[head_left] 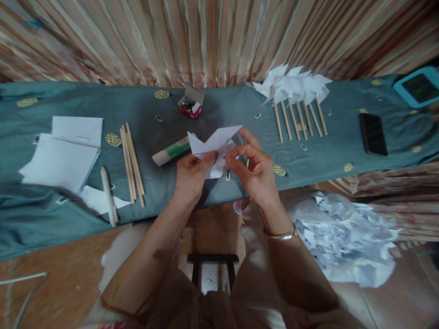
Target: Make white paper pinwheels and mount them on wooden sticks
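Observation:
A folded white paper shape (216,142) with pointed flaps is held above the teal cloth-covered table (51,219). My left hand (191,176) pinches its lower left part, fingers closed on the paper. My right hand (255,171) pinches the middle of the same paper from the right, thumb and fingers pressed together. A green and white glue stick (170,151) lies just left of my hands. Several finished paper pinwheels on wooden sticks (295,98) lie in a row at the back right.
A stack of white paper sheets (63,153) lies at the left, with a white pen (109,194) and loose wooden sticks (132,162) beside it. A small red box of pins (190,106) stands open at the back. A black phone (372,134) lies right. Paper scraps (346,237) pile below.

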Available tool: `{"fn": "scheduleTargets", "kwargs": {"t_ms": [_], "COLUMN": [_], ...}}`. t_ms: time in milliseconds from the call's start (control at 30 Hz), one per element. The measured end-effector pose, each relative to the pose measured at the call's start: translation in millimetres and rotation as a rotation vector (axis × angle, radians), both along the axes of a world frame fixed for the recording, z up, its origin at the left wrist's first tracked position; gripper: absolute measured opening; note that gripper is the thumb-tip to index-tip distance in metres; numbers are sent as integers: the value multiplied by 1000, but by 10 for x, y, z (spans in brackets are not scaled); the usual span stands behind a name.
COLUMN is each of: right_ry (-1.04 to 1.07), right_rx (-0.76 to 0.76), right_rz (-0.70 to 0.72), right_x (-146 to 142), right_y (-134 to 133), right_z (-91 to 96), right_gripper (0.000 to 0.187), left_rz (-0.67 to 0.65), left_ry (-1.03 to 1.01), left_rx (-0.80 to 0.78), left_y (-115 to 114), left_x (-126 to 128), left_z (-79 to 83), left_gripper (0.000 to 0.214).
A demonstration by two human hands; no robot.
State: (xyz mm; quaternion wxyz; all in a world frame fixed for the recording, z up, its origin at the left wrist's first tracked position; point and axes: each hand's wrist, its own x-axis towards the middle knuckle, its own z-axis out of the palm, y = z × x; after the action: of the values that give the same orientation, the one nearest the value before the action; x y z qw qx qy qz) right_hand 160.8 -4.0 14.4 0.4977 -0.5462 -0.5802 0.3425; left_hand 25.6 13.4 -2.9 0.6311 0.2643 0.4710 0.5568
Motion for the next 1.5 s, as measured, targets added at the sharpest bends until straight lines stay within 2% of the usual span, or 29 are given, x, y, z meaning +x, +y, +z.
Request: {"fn": "scheduleTargets", "kwargs": {"t_ms": [133, 433, 600, 733, 967, 1300, 1500], "right_ry": [69, 79, 61, 62, 62, -81, -171], "right_rx": [-32, -51, -39, -70, -143, -147, -148], "right_rz": [9, 14, -55, -142, -215, -221, -206], "right_x": [55, 43, 23, 26, 55, 156, 220], "right_y": [-2, -11, 1, 6, 9, -61, -119], "right_z": [-35, -68, -117, -220, -395, -341, -349], "right_gripper": [6, 7, 7, 5, 9, 7, 6], "left_rz": [13, 12, 21, 5, -84, -135, -70], "left_ry": [-13, -14, 58, 196, 617, 959, 944], "left_rx": [10, 68, 105, 134, 262, 437, 485], "left_y": [26, 16, 35, 74, 152, 232, 266], "left_x": [-37, 4, 5, -3, 19, -31, -92], "left_z": [-33, -68, -82, -104, -177, -118, -103], "left_gripper": [19, 15, 14, 11, 7, 13, 12]}}
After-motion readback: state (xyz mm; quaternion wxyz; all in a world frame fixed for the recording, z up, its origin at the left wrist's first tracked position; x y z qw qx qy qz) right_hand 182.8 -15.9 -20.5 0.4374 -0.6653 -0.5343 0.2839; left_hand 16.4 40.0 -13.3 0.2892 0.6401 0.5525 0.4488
